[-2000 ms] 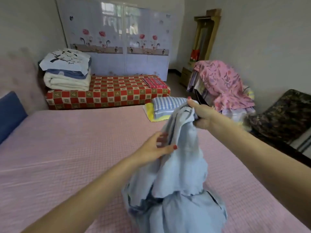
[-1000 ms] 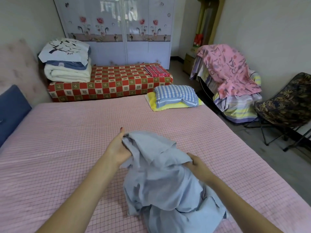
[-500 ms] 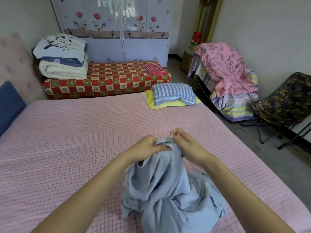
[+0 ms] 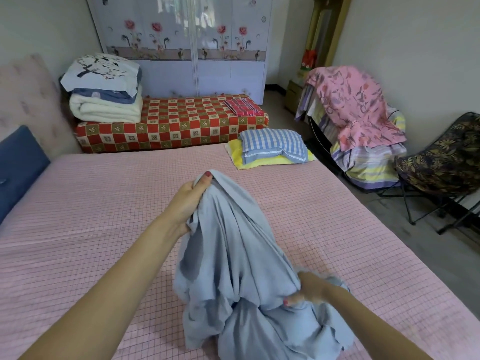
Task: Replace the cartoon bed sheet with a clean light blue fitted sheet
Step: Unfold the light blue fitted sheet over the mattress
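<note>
A crumpled light blue fitted sheet (image 4: pixel 241 255) is bunched up over the near middle of the bed. My left hand (image 4: pixel 191 201) grips its top fold and holds it raised above the mattress. My right hand (image 4: pixel 310 288) grips the cloth lower down, near the bed surface at the right. The bed (image 4: pixel 91 216) carries a pink checked cover. No cartoon sheet is in view.
A blue checked pillow on a yellow one (image 4: pixel 272 146) lies at the bed's far right corner. A red checked bench (image 4: pixel 168 123) with folded bedding (image 4: pixel 104 87) stands beyond. Cloth-draped rack (image 4: pixel 355 120) and folding chair (image 4: pixel 441 165) stand right. Blue cushion (image 4: pixel 18 167) at left.
My hands were together at the top of the sheet. Now my left hand has lifted the fold higher and further away, and my right hand has dropped down the cloth toward me.
</note>
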